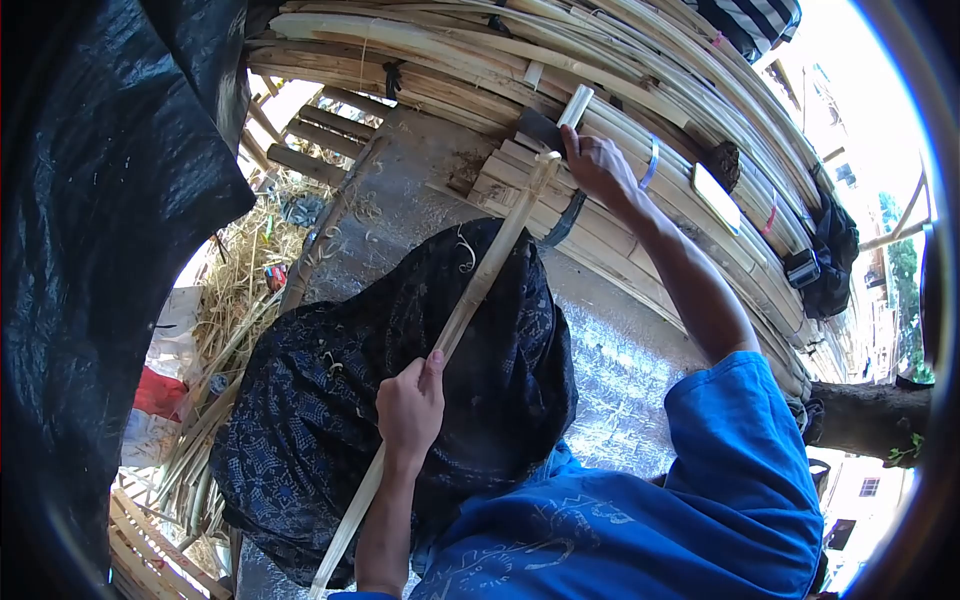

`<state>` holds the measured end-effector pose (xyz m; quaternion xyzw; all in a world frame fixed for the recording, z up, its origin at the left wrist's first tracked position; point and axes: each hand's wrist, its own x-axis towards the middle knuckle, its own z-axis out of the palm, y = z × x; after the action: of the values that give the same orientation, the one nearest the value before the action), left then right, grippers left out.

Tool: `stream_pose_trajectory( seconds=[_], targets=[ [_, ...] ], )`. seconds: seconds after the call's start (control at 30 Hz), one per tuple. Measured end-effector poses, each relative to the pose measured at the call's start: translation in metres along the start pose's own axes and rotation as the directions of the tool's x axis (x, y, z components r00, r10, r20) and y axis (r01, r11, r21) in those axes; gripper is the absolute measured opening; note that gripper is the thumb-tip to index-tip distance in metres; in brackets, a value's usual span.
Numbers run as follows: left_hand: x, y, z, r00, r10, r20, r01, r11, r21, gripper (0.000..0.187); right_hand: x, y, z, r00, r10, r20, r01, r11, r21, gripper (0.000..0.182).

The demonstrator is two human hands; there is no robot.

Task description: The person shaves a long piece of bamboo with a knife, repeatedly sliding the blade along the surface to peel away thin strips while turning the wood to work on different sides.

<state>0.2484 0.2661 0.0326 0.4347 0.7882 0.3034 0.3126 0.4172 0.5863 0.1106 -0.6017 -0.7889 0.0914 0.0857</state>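
A long pale bamboo strip (485, 275) runs slantwise over my lap, from the bottom of the view up toward my right hand. My left hand (410, 405) is closed round its lower middle, thumb lying along the strip. My right hand (600, 165) is closed at the upper end, beside a short, broad dark blade (541, 131) that looks like a knife's; any handle is hidden in the fingers. A pale length (574, 106) sticks out beyond the blade, in line with the strip. Dark patterned cloth (330, 400) covers my legs under the strip.
Bundled bamboo strips (640, 100) are stacked across the top and right. Thin shavings (350, 205) lie on the grey sheet (400, 170). Straw-like scraps (240, 280) heap up at left, near a hanging black tarp (110, 200). A dark log (870, 415) stands out at right.
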Motion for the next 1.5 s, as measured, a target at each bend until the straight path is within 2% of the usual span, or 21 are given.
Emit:
stream_pose_trajectory(
  seconds=[0.07,0.1,0.17,0.27,0.37,0.43,0.53,0.63,0.67,0.7,0.83,0.9,1.03,1.1,1.13,1.17,1.23,1.33,1.37,1.43,1.5],
  targets=[
    [0.000,-0.001,0.003,1.000,-0.009,-0.007,0.009,1.000,-0.001,0.051,-0.014,-0.004,0.012,0.994,0.009,0.109,-0.010,1.000,0.014,0.066],
    [0.001,-0.001,0.004,1.000,-0.010,-0.020,0.010,1.000,-0.004,0.051,-0.026,-0.005,0.026,0.994,-0.103,-0.041,0.102,0.995,-0.014,0.065],
    [-0.001,0.001,0.004,1.000,-0.022,-0.003,0.022,1.000,0.002,0.051,-0.039,-0.005,0.028,0.994,-0.063,-0.087,0.072,0.993,0.095,0.063],
    [-0.001,0.001,0.007,1.000,-0.028,-0.002,0.028,1.000,-0.001,0.051,-0.040,0.004,0.031,0.987,-0.120,-0.111,0.125,0.991,0.045,0.056],
    [-0.002,-0.001,0.008,1.000,-0.015,-0.013,0.015,1.000,-0.003,0.051,-0.049,0.001,0.029,0.998,-0.019,-0.067,0.024,0.996,0.088,0.057],
    [-0.003,-0.003,0.011,1.000,-0.022,-0.019,0.022,1.000,-0.002,0.051,-0.055,0.000,0.031,0.992,-0.050,-0.117,0.058,0.996,0.062,0.059],
    [-0.001,-0.004,0.012,1.000,-0.003,-0.031,0.004,1.000,0.010,0.052,-0.070,-0.008,0.028,0.999,-0.050,-0.013,0.051,0.989,0.141,0.062],
    [0.000,-0.001,0.013,0.998,0.007,-0.057,-0.008,1.000,-0.023,0.053,-0.101,-0.021,0.036,0.990,-0.006,0.139,-0.009,0.994,0.105,0.059],
    [-0.001,-0.002,0.013,0.999,-0.002,-0.048,0.000,1.000,-0.026,0.053,-0.111,-0.023,0.043,0.996,-0.070,-0.054,0.077,0.990,0.121,0.054],
    [-0.002,-0.003,0.013,0.999,-0.008,-0.046,0.007,1.000,-0.029,0.053,-0.115,-0.023,0.043,0.996,-0.070,-0.054,0.076,0.990,0.121,0.054],
    [-0.001,-0.005,0.012,0.999,0.011,-0.030,-0.012,1.000,-0.029,0.054,-0.128,-0.024,0.039,0.997,-0.081,0.004,0.078,0.980,0.183,0.050],
    [0.003,-0.005,0.015,0.995,0.040,-0.087,-0.047,0.996,-0.071,0.055,-0.160,-0.031,0.056,0.966,-0.199,0.164,0.164,0.965,0.205,0.053],
    [0.000,-0.007,0.008,1.000,0.003,-0.017,-0.005,0.991,-0.134,0.055,-0.167,-0.044,0.046,0.980,-0.139,0.142,0.122,0.985,0.124,0.053],
    [-0.001,-0.007,0.007,1.000,0.015,0.004,-0.014,0.989,-0.150,0.054,-0.158,-0.038,0.030,0.949,-0.108,0.296,0.065,0.986,0.153,0.050],
    [0.000,-0.007,0.006,1.000,0.023,-0.005,-0.024,0.987,-0.158,0.054,-0.150,-0.029,0.032,0.975,-0.081,0.206,0.048,0.986,0.157,0.049],
    [-0.004,-0.009,0.004,1.000,0.030,-0.008,-0.031,0.986,-0.166,0.053,-0.137,-0.017,0.036,0.971,-0.239,0.002,0.238,0.968,0.083,0.053],
    [-0.016,-0.013,0.001,0.999,0.030,-0.013,-0.032,0.983,-0.180,0.052,-0.099,-0.018,0.002,0.997,0.036,0.075,-0.046,0.989,0.142,0.060],
    [-0.034,-0.021,-0.004,1.000,-0.003,-0.015,0.002,0.995,-0.095,0.049,-0.028,0.004,-0.012,0.989,-0.008,-0.149,0.012,1.000,0.024,0.068],
    [-0.037,-0.024,-0.003,1.000,-0.003,-0.015,0.001,0.996,-0.087,0.049,-0.012,0.006,-0.020,0.991,-0.010,-0.132,0.005,0.999,-0.033,0.071],
    [-0.038,-0.027,0.000,0.993,0.056,-0.100,-0.067,0.993,-0.102,0.051,0.012,0.022,-0.015,0.973,-0.040,-0.228,0.016,0.994,-0.107,0.072],
    [-0.038,-0.025,0.002,0.991,0.065,-0.117,-0.072,0.996,-0.059,0.050,0.025,0.029,-0.008,0.978,-0.042,-0.204,0.011,0.988,-0.152,0.072]
  ],
)
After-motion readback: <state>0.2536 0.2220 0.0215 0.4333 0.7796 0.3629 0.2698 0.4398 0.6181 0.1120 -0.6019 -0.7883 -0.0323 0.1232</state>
